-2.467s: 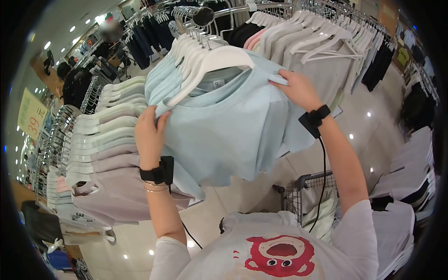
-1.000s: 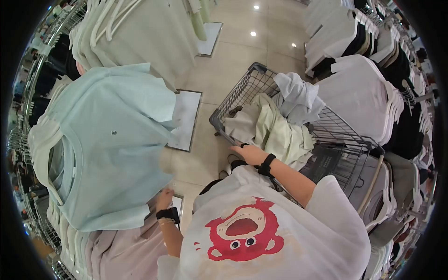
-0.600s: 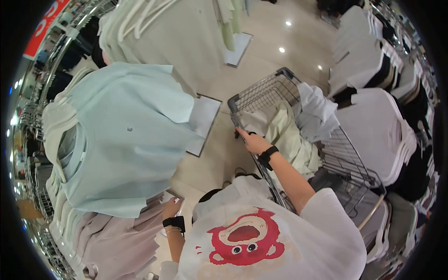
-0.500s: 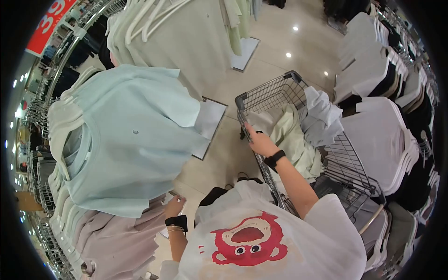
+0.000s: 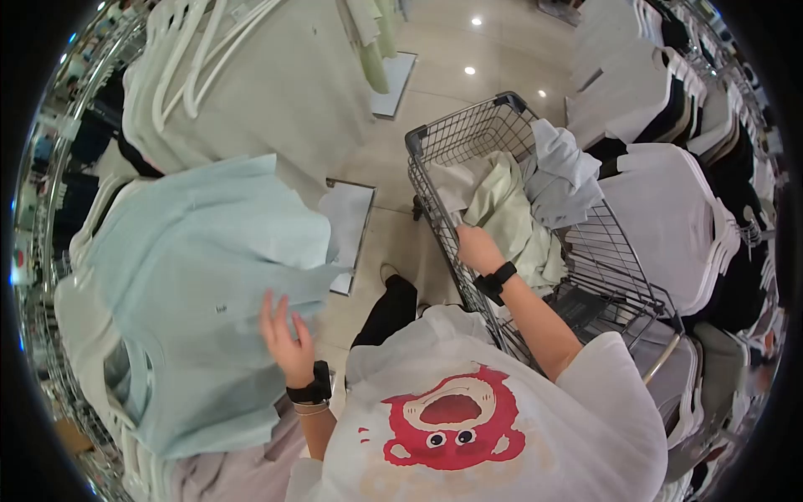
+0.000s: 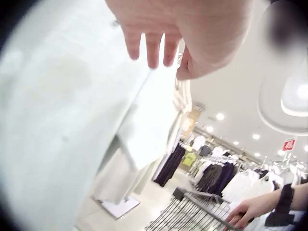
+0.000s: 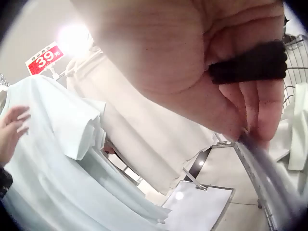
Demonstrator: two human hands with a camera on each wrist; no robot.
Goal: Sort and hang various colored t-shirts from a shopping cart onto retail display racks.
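A light blue T-shirt (image 5: 222,284) hangs frontmost among several like it on white hangers at the left. My left hand (image 5: 288,341) is raised at its front with the fingers spread, holding nothing. In the left wrist view those fingers (image 6: 152,50) point down over the pale cloth. On the other side, my right hand (image 5: 481,249) grips the side rail of a grey wire shopping cart (image 5: 439,197). Up close, its fingers (image 7: 269,108) curl round the rail, with a black band across the palm side. Crumpled pale green (image 5: 502,209) and light grey (image 5: 562,171) clothes lie in the cart.
Beige tops (image 5: 268,84) hang on the rack ahead. Pale tops (image 5: 669,226) on white hangers line the right, beyond the cart. White panels (image 5: 343,234) stand low by the racks along the tiled floor (image 5: 397,167). A red 39 sign (image 7: 44,57) rises above the rack.
Both hands pinched the blue T-shirt's shoulders at first, then let go. The right hand took the cart's rail and has shifted along it; the left has risen from the hem, fingers spreading.
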